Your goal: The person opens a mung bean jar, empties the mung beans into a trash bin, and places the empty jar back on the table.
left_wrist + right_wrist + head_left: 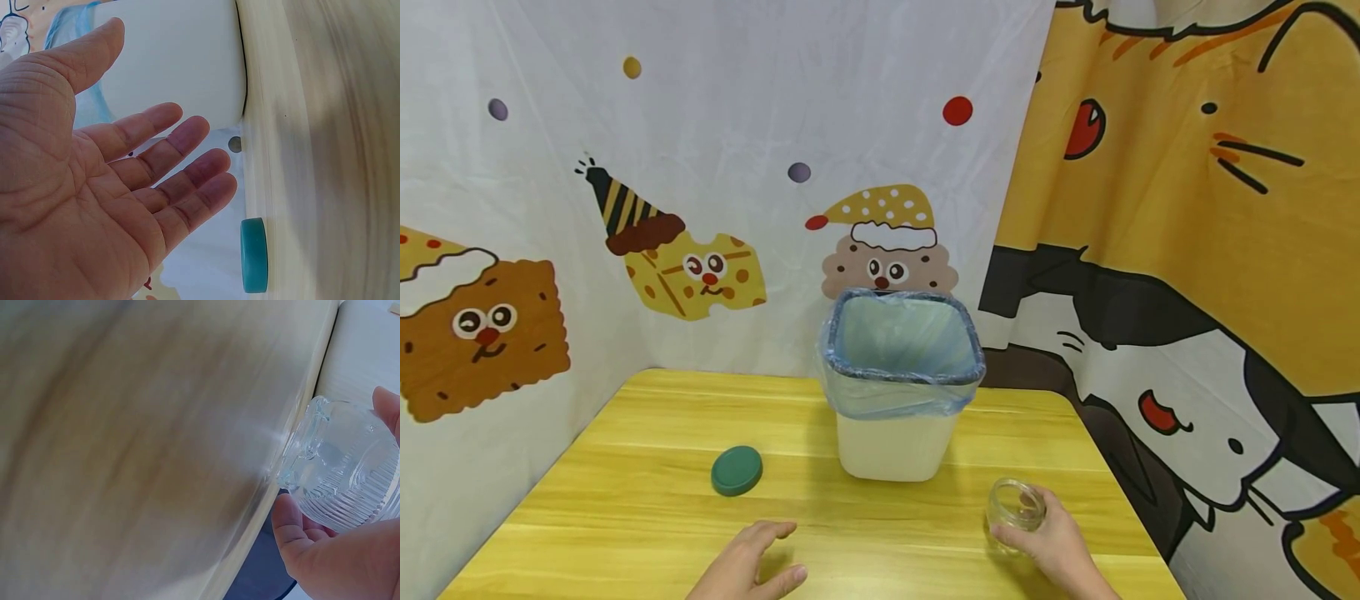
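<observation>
A clear glass jar [1004,518] is at the right of the table in the head view, its round mouth facing up. My right hand [1062,546] grips it from the right side, thumb in front and fingers behind. Ribbed walls show on the jar [350,465] in the right wrist view, with its base close to the table surface. At the front of the table, my left hand [747,564] hovers with relaxed, spread fingers and a bare palm. Beyond it lies a round green lid [737,470], flat on the wood.
A cream bin [891,446] stands at the back middle of the table, its rim wrapped in a blue plastic bag [902,400]. The wooden table [625,500] ends at a curtain [737,150] with cartoon prints behind and to the right.
</observation>
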The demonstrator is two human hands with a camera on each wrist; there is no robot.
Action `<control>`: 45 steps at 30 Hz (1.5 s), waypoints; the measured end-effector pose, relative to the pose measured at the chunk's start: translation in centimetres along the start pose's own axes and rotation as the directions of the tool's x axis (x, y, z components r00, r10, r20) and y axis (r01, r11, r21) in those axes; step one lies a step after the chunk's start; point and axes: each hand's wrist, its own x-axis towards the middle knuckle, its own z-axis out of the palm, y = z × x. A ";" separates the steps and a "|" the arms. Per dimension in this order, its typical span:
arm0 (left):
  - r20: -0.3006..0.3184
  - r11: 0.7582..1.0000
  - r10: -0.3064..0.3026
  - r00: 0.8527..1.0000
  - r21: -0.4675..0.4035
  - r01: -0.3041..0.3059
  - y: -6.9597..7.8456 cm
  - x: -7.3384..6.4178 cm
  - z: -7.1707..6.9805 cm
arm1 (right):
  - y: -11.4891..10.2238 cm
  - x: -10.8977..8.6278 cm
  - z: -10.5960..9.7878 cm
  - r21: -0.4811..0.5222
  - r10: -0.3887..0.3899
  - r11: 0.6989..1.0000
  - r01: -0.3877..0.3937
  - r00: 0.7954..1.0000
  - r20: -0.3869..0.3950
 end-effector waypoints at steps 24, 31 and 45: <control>0.004 1.000 0.011 1.000 0.005 -0.011 0.2 0.0 -0.1 | -1.1 3.3 -0.6 0.016 -0.076 0.997 0.076 0.997 0.007; 0.003 1.000 0.019 1.000 0.004 -0.019 0.2 -0.1 0.1 | -1.6 5.5 -0.2 -0.025 -0.086 0.996 0.085 0.995 -0.041; 0.047 1.000 -0.018 0.999 0.023 0.017 0.8 1.0 0.1 | -2.6 9.6 0.4 0.021 -0.069 0.997 0.070 0.996 -0.063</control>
